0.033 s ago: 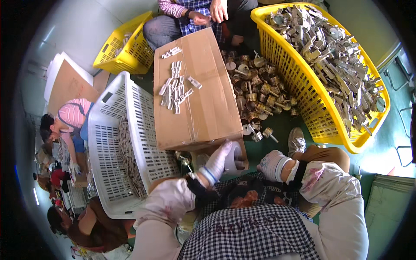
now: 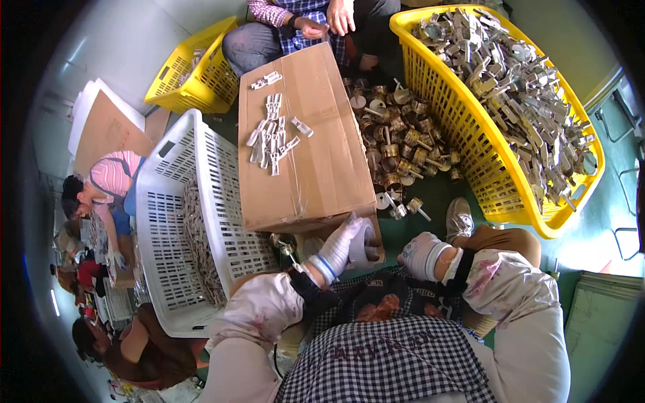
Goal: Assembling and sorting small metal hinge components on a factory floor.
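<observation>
My left hand point(image 2: 340, 244), in a striped white glove, is at the near edge of the cardboard box point(image 2: 316, 171). Its fingers are drawn together; what they hold, if anything, is hidden. Right beside it is a whitish, round, roll-like thing point(image 2: 366, 243), and I cannot tell whether the hand grips it. My right hand point(image 2: 419, 256), gloved alike, is closed in front of my right knee, its fingers turned out of sight. On top of the box lie several small silvery metal clips point(image 2: 271, 138), in a loose pile and a few apart.
A white basket point(image 2: 222, 228) with thin metal pieces stands left. Metal cups with handles point(image 2: 403, 144) lie heaped on the floor right of the box. Beyond is a yellow basket point(image 2: 463, 114) full of metal parts. Another yellow basket point(image 2: 218, 74) and a co-worker's hands point(image 2: 341, 17) are at the far side.
My left hand has shifted very slightly at the box's near edge. Otherwise the hands and things look the same.
</observation>
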Demonstrator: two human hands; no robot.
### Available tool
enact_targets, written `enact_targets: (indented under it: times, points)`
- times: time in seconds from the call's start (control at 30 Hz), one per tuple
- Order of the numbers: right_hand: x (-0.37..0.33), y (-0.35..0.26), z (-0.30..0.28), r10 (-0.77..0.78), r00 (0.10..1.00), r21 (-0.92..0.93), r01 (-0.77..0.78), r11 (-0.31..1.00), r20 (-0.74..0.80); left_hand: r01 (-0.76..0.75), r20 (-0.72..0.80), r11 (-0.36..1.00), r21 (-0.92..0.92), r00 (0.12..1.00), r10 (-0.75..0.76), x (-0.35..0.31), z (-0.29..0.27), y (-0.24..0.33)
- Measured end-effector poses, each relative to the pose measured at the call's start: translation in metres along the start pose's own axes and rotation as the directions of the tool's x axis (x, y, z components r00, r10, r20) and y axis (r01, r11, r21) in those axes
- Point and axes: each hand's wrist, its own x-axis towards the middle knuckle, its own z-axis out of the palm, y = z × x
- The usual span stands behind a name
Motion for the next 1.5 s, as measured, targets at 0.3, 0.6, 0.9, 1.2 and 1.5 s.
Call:
enact_targets:
  times: [0.3, 0.6, 0.9, 1.2, 1.5]
  points:
    - [0.004, 0.002, -0.008, 0.031, 0.999, 0.011, -0.031, 0.999, 0.035, -0.193, -0.118, 0.854, 0.482, 0.952, 0.282, 0.022, -0.001, -0.017]
    - [0.002, 0.001, -0.027, 0.104, 0.994, 0.021, -0.105, 0.994, 0.03, -0.275, -0.101, 0.9, 0.339, 0.94, 0.325, 0.055, -0.021, -0.029]
    - [0.021, -0.002, -0.041, -0.034, 0.995, -0.021, 0.032, 0.999, -0.09, -0.237, -0.151, 0.962, 0.135, 0.955, 0.257, 0.072, -0.023, -0.03]
    - [0.054, -0.001, -0.034, -0.199, 0.858, -0.056, 0.196, 0.979, -0.474, -0.194, -0.181, 0.981, 0.011, 0.964, 0.193, 0.086, -0.026, -0.034]
    - [0.059, -0.004, -0.054, -0.214, 0.903, -0.024, 0.222, 0.975, -0.373, -0.325, -0.079, 0.932, 0.16, 0.937, 0.34, 0.102, -0.059, -0.062]
